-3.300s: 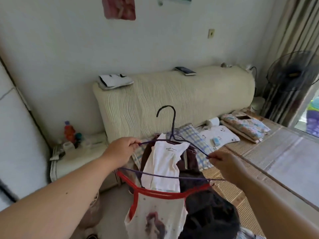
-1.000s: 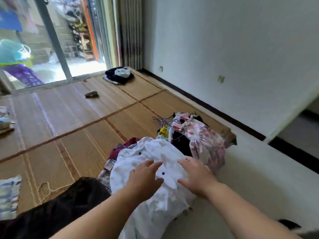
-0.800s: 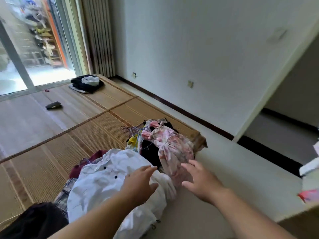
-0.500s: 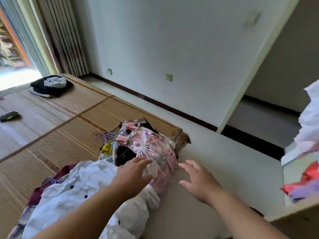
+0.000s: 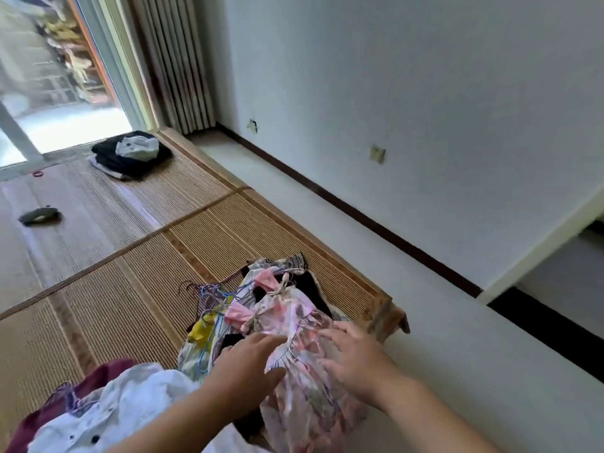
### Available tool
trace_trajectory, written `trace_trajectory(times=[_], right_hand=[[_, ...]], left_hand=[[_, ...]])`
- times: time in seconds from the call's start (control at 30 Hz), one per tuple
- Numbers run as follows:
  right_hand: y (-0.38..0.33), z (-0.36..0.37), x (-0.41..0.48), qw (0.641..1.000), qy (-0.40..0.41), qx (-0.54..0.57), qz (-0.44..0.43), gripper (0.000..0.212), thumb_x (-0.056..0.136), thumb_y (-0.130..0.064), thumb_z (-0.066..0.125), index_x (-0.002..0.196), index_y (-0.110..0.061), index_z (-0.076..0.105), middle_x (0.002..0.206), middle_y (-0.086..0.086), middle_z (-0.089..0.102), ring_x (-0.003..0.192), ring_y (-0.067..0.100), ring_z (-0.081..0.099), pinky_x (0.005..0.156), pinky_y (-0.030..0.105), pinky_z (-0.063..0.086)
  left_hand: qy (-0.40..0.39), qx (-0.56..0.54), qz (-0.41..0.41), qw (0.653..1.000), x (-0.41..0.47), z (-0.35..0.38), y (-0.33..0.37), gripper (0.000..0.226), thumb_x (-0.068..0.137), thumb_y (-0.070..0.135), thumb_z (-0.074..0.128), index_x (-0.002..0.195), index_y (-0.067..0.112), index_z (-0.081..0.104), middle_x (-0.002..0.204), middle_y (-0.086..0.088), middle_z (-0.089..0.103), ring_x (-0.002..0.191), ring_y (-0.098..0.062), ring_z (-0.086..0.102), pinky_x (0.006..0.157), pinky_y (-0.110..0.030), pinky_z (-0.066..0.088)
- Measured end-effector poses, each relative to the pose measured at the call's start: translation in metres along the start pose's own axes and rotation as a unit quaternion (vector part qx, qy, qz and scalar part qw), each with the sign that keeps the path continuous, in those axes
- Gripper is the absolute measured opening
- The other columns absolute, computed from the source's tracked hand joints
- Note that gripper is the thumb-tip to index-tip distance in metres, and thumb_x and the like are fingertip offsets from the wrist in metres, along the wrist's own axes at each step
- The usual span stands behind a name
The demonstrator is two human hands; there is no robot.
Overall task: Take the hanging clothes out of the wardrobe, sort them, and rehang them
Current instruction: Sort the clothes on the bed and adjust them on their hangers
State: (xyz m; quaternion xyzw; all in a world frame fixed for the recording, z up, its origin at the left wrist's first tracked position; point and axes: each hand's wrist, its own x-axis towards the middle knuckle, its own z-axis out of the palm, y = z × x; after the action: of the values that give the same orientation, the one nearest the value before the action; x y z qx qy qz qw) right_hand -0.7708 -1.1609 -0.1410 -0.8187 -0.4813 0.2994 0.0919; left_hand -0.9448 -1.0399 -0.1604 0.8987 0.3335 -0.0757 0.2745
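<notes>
Both hands have shifted off the white shirt (image 5: 117, 407) and onto the pink floral dress (image 5: 304, 397), and the view has swung so that the pile sits at lower centre of the frame. The left hand (image 5: 248, 361) lies on the dress's left edge with its fingers stretched out and slack, gripping nothing. The right hand (image 5: 356, 354) rests on the dress with its fingers spread wide, also holding nothing. The dress tops a heap of garments on the woven mat (image 5: 137, 289), with a tangle of wire hangers (image 5: 202, 295) and a yellow piece (image 5: 201, 331) poking out just to its left. The white shirt and a maroon garment (image 5: 104, 371) fill the lower left corner. The step in hand looks like sorting. To lift the dress cleanly it would be wise to find its own hanger first and free that hook from the tangle. Gather the fabric with both hands instead of tugging at one corner, since the hooks could snag it. A folded dark stack (image 5: 130, 155) lies well apart at upper left. No brand, label or writing can be read anywhere.
</notes>
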Motion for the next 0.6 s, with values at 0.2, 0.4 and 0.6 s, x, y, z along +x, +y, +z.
trace_trajectory(times=[0.2, 0.4, 0.6], right_hand=[[0.001, -0.036, 0.110, 0.994, -0.058, -0.055, -0.078, 0.053, 0.090, -0.038, 0.049, 0.140, -0.037, 0.035, 0.152, -0.006, 0.025, 0.136, 0.018, 0.032, 0.110, 0.043, 0.027], [0.019, -0.062, 0.226, 0.965, -0.145, -0.124, -0.182, 0.055, 0.088, -0.042, 0.054, 0.140, -0.037, 0.036, 0.151, -0.006, 0.028, 0.137, 0.015, 0.030, 0.112, 0.041, 0.030], [0.041, -0.048, 0.324, 0.926, -0.204, -0.193, -0.253, 0.057, 0.088, -0.044, 0.054, 0.141, -0.037, 0.034, 0.149, -0.005, 0.031, 0.136, 0.016, 0.032, 0.110, 0.042, 0.034]], left_hand=[[0.039, -0.033, -0.102, 0.993, 0.069, -0.006, -0.006, 0.054, 0.091, 0.046, 0.050, 0.142, 0.042, 0.033, 0.142, 0.012, 0.042, 0.128, -0.011, 0.044, 0.098, -0.028, 0.038], [0.082, -0.062, -0.225, 0.969, 0.130, 0.000, -0.020, 0.051, 0.089, 0.045, 0.052, 0.138, 0.041, 0.039, 0.136, 0.013, 0.050, 0.125, -0.011, 0.047, 0.095, -0.029, 0.041], [0.028, -0.111, -0.342, 0.933, 0.162, 0.053, -0.044, 0.052, 0.084, 0.045, 0.050, 0.136, 0.042, 0.041, 0.135, 0.009, 0.051, 0.124, -0.015, 0.048, 0.096, -0.037, 0.043]])
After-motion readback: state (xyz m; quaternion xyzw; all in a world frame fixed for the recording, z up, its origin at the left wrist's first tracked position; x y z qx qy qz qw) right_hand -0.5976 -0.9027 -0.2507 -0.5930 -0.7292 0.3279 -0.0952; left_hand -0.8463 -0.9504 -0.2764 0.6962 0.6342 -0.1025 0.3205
